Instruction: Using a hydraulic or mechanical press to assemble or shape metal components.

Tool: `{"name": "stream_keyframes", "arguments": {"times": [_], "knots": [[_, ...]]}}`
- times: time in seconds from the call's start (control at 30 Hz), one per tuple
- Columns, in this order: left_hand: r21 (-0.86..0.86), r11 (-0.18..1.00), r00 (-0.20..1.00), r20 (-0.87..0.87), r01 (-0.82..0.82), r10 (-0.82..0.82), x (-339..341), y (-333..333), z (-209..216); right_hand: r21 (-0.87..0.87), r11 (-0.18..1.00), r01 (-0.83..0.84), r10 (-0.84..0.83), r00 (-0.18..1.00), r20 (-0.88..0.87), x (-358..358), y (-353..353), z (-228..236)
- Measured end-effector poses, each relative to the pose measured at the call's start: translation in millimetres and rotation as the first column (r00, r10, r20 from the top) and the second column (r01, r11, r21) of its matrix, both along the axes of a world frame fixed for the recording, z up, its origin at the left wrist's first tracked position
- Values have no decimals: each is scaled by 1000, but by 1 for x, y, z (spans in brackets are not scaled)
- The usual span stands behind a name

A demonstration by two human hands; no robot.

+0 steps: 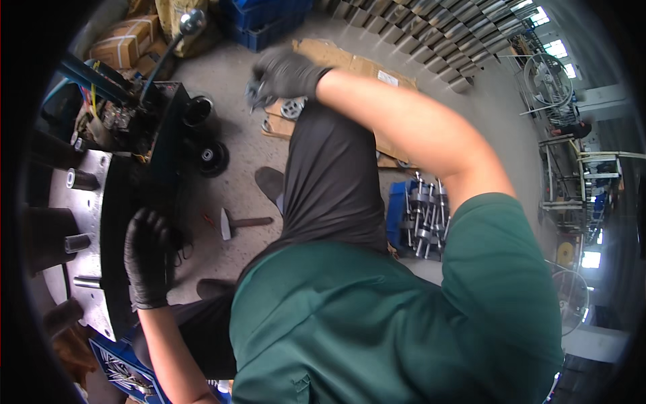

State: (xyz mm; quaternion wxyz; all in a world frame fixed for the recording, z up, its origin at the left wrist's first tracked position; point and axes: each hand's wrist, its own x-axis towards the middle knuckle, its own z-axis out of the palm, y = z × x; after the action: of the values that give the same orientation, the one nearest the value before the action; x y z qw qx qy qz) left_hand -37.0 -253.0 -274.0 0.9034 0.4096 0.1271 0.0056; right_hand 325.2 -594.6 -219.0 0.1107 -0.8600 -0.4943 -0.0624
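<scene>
My right hand (pixel 286 75), in a dark glove, is out beyond my right knee with its fingers closed. A small greyish thing shows at its fingertips, too blurred to name. Just below that hand, a spoked metal wheel (pixel 292 109) lies on flattened cardboard (pixel 336 57). My left hand (pixel 148 262), also gloved, is beside the edge of a thick metal plate (pixel 91 222) with upright pins. Its fingers are stretched out and lightly bent, and nothing shows in them. Between my feet a hammer (pixel 245 221) lies on the floor.
A machine with a ball-ended lever (pixel 192 22) stands at far left, near black round parts (pixel 210 158). Steel tubes (pixel 404 30) are stacked far right. A blue bin (pixel 397 215) of metal shafts is at my right, another blue bin (pixel 108 357) of rods at lower left.
</scene>
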Motion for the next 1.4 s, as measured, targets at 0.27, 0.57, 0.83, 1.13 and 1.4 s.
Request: {"name": "stream_keyframes", "arguments": {"times": [0.27, 0.57, 0.83, 1.13, 1.4], "knots": [[-108, 979, 985, -9, 171, -173, 30, -1, 1, -135, 796, 590, -604, 788, -118, -36, -211, 115], [71, 985, 965, -222, 158, -139, 40, -42, -14, -535, 504, 678, -863, 415, -286, -127, -379, 108], [68, 982, 951, -267, 177, -153, 39, -56, -11, -897, 402, 185, -879, 351, -322, -175, -443, 27], [-35, 979, 960, -192, 202, -204, 32, -51, -8, -853, 297, 429, -933, -58, -354, -167, -498, -59], [-39, 997, 976, -207, 64, -71, 24, -48, -6, -589, 263, 764, -931, 42, -361, -198, -510, -132]]}}
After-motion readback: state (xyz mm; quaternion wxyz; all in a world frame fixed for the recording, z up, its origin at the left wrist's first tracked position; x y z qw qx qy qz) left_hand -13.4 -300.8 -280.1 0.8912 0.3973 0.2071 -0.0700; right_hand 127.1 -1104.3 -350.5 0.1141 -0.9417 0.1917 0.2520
